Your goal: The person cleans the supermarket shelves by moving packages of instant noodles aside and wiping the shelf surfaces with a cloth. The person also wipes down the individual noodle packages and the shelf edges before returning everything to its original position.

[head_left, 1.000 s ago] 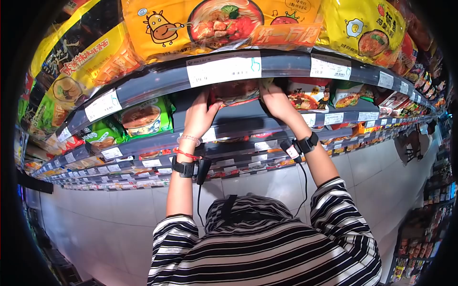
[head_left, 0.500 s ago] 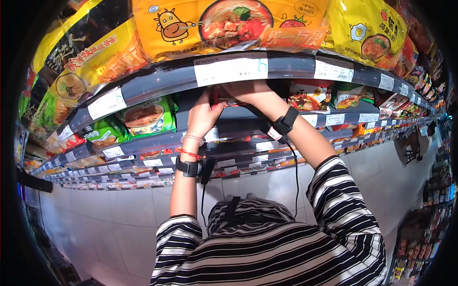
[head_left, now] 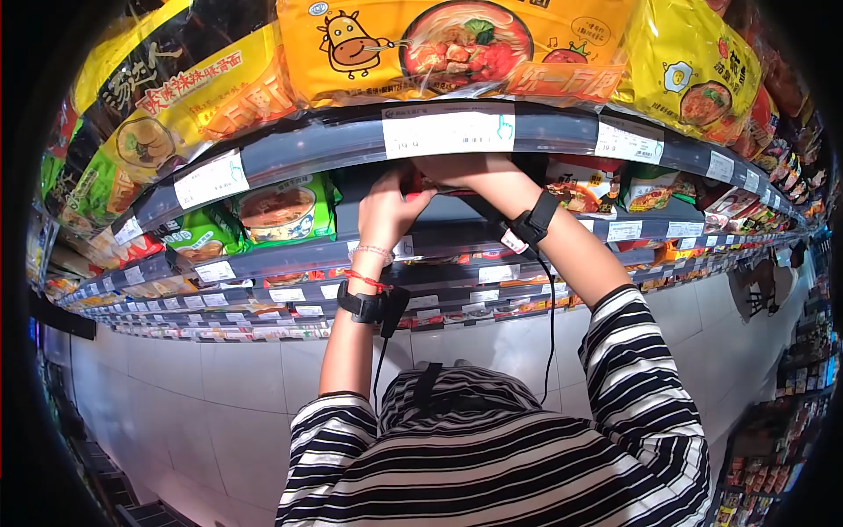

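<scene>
Both hands reach into the gap under the top shelf's edge. My left hand (head_left: 388,211) has its thumb and fingers round the edge of a dark red item (head_left: 413,183), which is mostly in shadow. My right hand (head_left: 474,173) lies over the same item from the right, its fingers hidden under the shelf lip and price label (head_left: 448,130). To the left of the hands stands a green noodle pack (head_left: 281,211); a red and white pack (head_left: 583,186) is on the right.
Above are a large orange noodle pack (head_left: 369,53) and a yellow pack (head_left: 694,70). Lower shelves with price labels (head_left: 499,273) run across below the hands. Black cables hang from both wristbands. On the far right is a dark stool-like object (head_left: 757,285).
The shelves and packs have shifted slightly right and down in view. Both hands have shifted right with them and stay at the same gap around the dark red item.
</scene>
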### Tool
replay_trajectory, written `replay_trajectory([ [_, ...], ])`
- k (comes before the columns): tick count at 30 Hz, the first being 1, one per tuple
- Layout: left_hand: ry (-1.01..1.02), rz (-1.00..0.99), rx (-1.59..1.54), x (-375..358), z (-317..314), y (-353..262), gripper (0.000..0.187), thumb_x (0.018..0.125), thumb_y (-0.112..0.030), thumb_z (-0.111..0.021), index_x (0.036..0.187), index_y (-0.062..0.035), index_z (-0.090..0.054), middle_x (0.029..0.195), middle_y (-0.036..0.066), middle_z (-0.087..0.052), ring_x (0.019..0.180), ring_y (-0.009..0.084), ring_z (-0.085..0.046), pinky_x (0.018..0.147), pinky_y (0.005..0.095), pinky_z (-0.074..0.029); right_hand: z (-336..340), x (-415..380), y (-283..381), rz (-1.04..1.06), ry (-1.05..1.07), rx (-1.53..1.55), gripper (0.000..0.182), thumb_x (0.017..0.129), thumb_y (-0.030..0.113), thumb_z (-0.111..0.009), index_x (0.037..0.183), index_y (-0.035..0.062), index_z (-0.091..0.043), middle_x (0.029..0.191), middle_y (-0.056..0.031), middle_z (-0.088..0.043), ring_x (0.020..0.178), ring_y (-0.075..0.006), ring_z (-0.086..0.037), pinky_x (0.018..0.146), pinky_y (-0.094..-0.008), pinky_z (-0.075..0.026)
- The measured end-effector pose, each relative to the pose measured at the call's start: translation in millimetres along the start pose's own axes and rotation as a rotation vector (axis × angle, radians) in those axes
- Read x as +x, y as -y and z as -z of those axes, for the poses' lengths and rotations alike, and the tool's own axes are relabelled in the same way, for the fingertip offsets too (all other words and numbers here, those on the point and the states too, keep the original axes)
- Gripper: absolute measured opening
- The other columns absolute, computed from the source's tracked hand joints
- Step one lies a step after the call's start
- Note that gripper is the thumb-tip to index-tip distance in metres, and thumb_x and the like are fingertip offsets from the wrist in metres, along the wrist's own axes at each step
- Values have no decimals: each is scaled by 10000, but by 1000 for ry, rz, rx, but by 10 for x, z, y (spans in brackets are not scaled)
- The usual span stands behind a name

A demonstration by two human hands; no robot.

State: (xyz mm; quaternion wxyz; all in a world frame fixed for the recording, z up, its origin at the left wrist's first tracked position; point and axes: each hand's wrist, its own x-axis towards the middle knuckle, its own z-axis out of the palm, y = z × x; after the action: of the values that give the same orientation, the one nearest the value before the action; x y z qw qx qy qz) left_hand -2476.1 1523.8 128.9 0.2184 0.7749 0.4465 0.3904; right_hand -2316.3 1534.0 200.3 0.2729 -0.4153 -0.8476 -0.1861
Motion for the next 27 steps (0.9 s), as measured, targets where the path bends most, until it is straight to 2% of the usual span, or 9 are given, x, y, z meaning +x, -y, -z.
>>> replay_trajectory([
  [5, -59, -35, 89, -21, -7, -5, 411, 758, -402, -710, 1040, -110, -647, 971, 100, -677, 898, 306, -647, 763, 396, -518, -32, -126, 1, 106, 1, -329, 190, 825, 230, -577, 816, 52, -646, 740, -115, -625, 660, -318, -610, 606, -417, -477],
  [6, -47, -30, 104, -19, -6, -8, 407, 758, -403, -709, 1036, -111, -649, 977, 100, -677, 899, 306, -647, 763, 397, -518, -30, -180, 68, -92, 242, -113, 247, 814, 214, -567, 1004, 80, -648, 1030, -116, -659, 943, -317, -627, 793, -429, -485],
  [9, 12, 7, 175, -14, 10, -24, 395, 760, -410, -703, 1018, -115, -656, 983, 102, -676, 906, 310, -644, 767, 398, -516, -155, -398, 171, 125, -203, -86, 322, 810, 228, -578, 1094, 83, -623, 1052, -146, -648, 976, -323, -617, 843, -446, -480],
  [10, 10, 2, 165, -5, 15, -29, 398, 761, -416, -701, 1019, -115, -658, 988, 106, -674, 913, 312, -641, 768, 398, -516, -122, -433, 147, 139, -167, -82, 375, 826, 240, -567, 1163, 79, -588, 1072, -163, -640, 964, -336, -621, 847, -452, -487],
  [14, -51, -60, 160, -30, -22, -12, 429, 764, -440, -697, 1038, -111, -664, 1001, 117, -666, 933, 316, -630, 766, 399, -514, 186, -352, 18, -273, 318, -29, 251, 853, 238, -555, 1024, 79, -648, 1017, -154, -646, 928, -342, -619, 790, -447, -492],
  [15, -83, -90, 166, -31, -35, -7, 441, 764, -447, -697, 1046, -110, -665, 1003, 119, -664, 936, 316, -628, 764, 399, -514, 53, -476, -195, -190, 119, -10, 294, 861, 296, -553, 996, 55, -654, 921, -167, -667, 885, -353, -633, 787, -448, -494],
  [17, -48, -52, 177, -36, -8, -56, 466, 765, -464, -694, 1061, -106, -665, 1005, 122, -663, 940, 318, -625, 768, 400, -512, 175, -469, -374, -404, 85, 81, 271, 865, 283, -547, 964, 57, -658, 907, -178, -665, 872, -366, -626, 776, -440, -490],
  [24, -45, -107, 188, -43, -11, -32, 471, 781, -472, -682, 1070, -100, -664, 999, 122, -661, 968, 318, -612, 802, 402, -501, 274, -618, -312, -559, 37, -175, 255, 866, 232, -494, 899, 40, -658, 975, -190, -646, 921, -374, -604, 821, -480, -462],
  [27, -50, -122, 197, -30, -36, 13, 454, 791, -461, -678, 1065, -99, -663, 1006, 120, -660, 974, 313, -606, 808, 402, -499, 57, -842, -431, -188, 36, -326, 262, 851, 235, -502, 922, 35, -655, 987, -200, -639, 924, -381, -603, 817, -490, -460],
])
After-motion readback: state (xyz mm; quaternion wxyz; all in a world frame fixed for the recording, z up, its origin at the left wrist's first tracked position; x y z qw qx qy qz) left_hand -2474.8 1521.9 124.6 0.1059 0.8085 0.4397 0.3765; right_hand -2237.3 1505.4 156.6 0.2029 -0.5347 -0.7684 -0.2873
